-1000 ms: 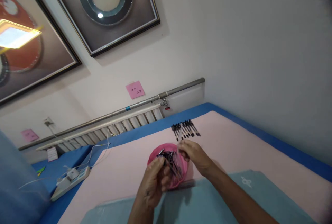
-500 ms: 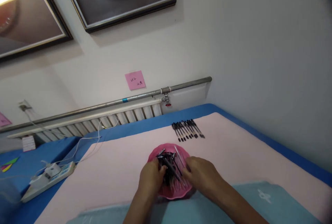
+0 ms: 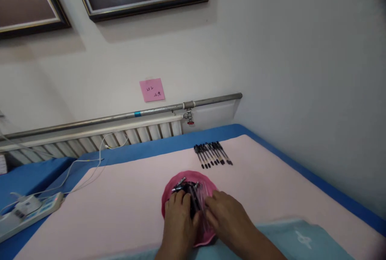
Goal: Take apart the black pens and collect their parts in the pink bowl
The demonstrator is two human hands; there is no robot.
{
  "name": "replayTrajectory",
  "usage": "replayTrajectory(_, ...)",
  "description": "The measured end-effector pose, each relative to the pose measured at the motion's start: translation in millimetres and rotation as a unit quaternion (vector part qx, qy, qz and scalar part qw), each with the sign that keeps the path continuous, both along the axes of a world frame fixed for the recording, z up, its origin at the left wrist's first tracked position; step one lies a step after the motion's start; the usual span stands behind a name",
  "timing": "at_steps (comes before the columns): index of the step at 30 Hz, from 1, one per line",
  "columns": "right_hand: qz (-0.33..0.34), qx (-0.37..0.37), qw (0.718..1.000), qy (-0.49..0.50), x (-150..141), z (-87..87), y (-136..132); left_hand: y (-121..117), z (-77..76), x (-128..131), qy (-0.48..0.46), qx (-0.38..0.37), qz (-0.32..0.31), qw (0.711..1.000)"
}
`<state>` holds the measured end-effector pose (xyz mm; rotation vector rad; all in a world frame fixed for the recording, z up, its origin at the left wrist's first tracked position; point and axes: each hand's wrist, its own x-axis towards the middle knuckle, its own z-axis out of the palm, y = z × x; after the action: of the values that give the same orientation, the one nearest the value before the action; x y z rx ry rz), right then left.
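A pink scalloped bowl (image 3: 169,187) holds a jumble of pen parts: black pieces (image 3: 193,195), silvery tips (image 3: 180,181) and clear tubes (image 3: 204,191). My left hand (image 3: 180,215) reaches over the left side of the bowl, fingers curled down onto the black pieces; whatever they grip is hidden. At the bowl's right rim, my right hand (image 3: 228,216) has its fingers closed beside the clear tubes, and what they pinch cannot be made out. Beyond the bowl, several black-capped pens (image 3: 212,154) lie side by side in a slanted row.
A pale pink sheet (image 3: 126,195) covers the blue table (image 3: 211,132). Nearest me lies a light-blue cloth (image 3: 289,234). On the left sit a power strip (image 3: 45,207) and white cables (image 3: 98,159). A radiator (image 3: 150,132) and pipe (image 3: 169,109) run along the wall behind.
My left hand has moved forward, farther over the pen parts. My right hand stays by the bowl's right rim. The view has swung slightly right and down.
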<state>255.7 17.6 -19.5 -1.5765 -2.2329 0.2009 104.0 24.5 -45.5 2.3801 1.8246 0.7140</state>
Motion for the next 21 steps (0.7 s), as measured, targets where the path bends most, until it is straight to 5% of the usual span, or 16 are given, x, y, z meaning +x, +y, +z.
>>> replayTrajectory(4,-0.096,0.029,0.987,0.123,27.1,-2.4,29.6,5.9,-9.3,-6.1,-0.031,0.058,-0.019,0.998)
replayTrajectory(10,-0.265,0.051,0.957,0.104,87.4,-18.5,98.3,21.3,-29.8,-25.2,-0.097,0.188,-0.029,0.977)
replayTrajectory(21,-0.265,-0.029,0.961,0.07,102.0,-22.1,139.7,32.8,-49.3,-38.2,-0.231,0.172,0.047,0.956)
